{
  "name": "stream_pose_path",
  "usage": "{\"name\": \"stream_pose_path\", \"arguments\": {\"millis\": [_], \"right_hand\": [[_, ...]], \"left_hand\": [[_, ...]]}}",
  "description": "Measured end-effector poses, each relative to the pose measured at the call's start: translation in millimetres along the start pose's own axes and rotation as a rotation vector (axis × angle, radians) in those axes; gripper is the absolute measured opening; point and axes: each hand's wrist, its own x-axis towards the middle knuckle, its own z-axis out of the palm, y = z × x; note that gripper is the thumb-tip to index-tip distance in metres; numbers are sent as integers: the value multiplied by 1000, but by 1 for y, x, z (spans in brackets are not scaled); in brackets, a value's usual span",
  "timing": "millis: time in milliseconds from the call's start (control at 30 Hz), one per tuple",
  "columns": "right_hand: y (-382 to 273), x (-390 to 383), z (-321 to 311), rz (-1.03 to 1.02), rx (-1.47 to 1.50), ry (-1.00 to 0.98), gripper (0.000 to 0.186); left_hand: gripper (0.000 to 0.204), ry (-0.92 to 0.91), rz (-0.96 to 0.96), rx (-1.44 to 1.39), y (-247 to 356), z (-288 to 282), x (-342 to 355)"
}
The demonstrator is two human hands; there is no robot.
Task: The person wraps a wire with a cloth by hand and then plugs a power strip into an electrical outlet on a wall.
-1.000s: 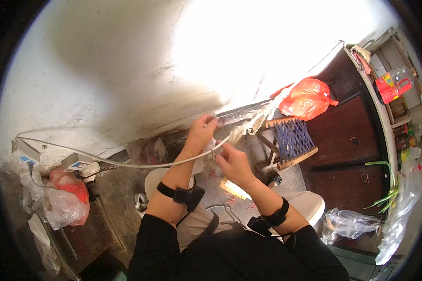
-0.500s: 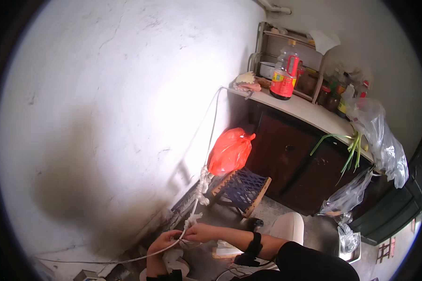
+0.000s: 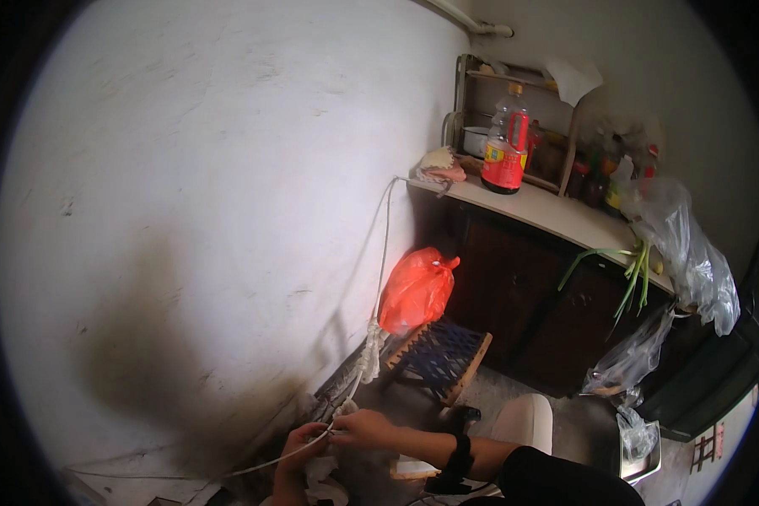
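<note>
One white cord (image 3: 266,464) lies against the fingers (image 3: 342,426).

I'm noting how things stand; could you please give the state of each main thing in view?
Left hand: fingers bent
Right hand: fingers bent
White cord: strung up, curving
Red bag: bulging, top gathered
Stool: unfolded
Red-labelled bottle: upright, capped
Cabinet doors: shut
Green stalks: drooping
</note>
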Motion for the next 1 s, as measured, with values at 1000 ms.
{"name": "stream_pose_path", "arguments": {"millis": [1000], "right_hand": [[-33,31,24,-379,353,514,32]], "left_hand": [[26,447,465,-470,27,5,9]]}}
